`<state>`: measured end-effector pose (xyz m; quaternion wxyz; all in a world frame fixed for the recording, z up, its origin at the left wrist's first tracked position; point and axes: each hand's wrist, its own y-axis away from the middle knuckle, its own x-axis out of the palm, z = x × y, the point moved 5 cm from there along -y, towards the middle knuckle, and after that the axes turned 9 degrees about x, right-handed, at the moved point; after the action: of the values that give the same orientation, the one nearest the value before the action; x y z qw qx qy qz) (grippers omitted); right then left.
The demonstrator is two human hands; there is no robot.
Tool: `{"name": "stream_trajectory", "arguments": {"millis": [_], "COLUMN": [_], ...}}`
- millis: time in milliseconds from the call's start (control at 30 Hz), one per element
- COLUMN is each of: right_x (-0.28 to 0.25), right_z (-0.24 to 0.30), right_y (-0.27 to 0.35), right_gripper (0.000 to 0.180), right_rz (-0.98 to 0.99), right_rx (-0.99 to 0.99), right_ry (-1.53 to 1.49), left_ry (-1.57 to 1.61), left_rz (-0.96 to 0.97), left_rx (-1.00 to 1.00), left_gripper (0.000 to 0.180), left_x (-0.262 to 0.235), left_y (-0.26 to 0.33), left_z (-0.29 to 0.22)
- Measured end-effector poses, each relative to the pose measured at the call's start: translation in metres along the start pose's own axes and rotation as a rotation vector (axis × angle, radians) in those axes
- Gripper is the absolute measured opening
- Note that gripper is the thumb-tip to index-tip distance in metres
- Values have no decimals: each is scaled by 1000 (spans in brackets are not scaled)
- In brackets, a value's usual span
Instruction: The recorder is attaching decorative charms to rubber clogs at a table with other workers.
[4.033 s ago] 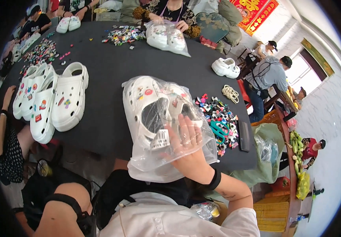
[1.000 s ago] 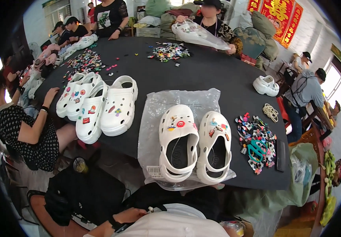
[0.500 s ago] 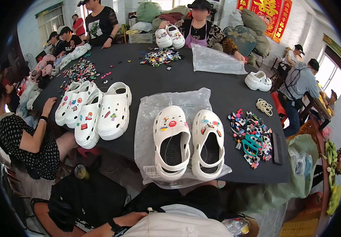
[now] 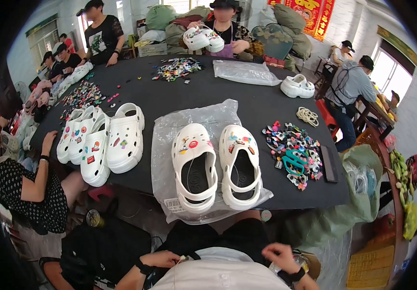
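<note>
A pair of white clogs, one clog (image 4: 195, 166) beside the other (image 4: 240, 166), stands upright on a clear plastic bag (image 4: 169, 133) at the table's near edge. Colourful charms sit on their toes. My left hand (image 4: 166, 259) is low at my lap, fingers closed around something small and pale at my shirt hem; what it is I cannot make out. Off to the right of my lap hovers my right hand (image 4: 281, 256), loosely curled with fingers apart and no object visible in it. Neither hand touches the clogs.
Right of the clogs lies a charm pile (image 4: 295, 150) with teal-handled scissors (image 4: 295, 162) and a dark phone-like slab (image 4: 329, 164). Beyond is a coiled cord (image 4: 307, 116). More white clogs (image 4: 125, 137) stand left, near a seated person. Across the table, a person holds clogs (image 4: 202, 39).
My right hand has come into view at lower right. The person across has lowered the clogs and let go of the plastic bag. The whole view has shifted slightly.
</note>
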<state>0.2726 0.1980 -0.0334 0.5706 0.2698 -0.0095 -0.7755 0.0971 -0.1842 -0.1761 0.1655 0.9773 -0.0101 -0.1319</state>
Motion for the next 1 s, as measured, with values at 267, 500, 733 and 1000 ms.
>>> {"name": "stream_trajectory", "arguments": {"millis": [267,500,733,1000], "right_x": [-118,-139,-143,-121], "right_z": [125,143,143,136], "right_y": [-62,-155,-163,-89], "right_gripper": [8,33,48,50], "right_rz": [-566,-581,-639,-368], "right_rx": [-563,-491,-485,-495], "right_ry": [370,830,1000,-104], "left_ry": [-256,-922,-811,-975], "left_rz": [-503,-990,-1157,-1203], "left_rx": [217,571,493,420], "left_gripper": [24,45,53,35], "left_x": [-102,-130,-141,-143], "left_y": [-11,-68,-87,-74], "left_z": [-193,-318,-318,-285]}}
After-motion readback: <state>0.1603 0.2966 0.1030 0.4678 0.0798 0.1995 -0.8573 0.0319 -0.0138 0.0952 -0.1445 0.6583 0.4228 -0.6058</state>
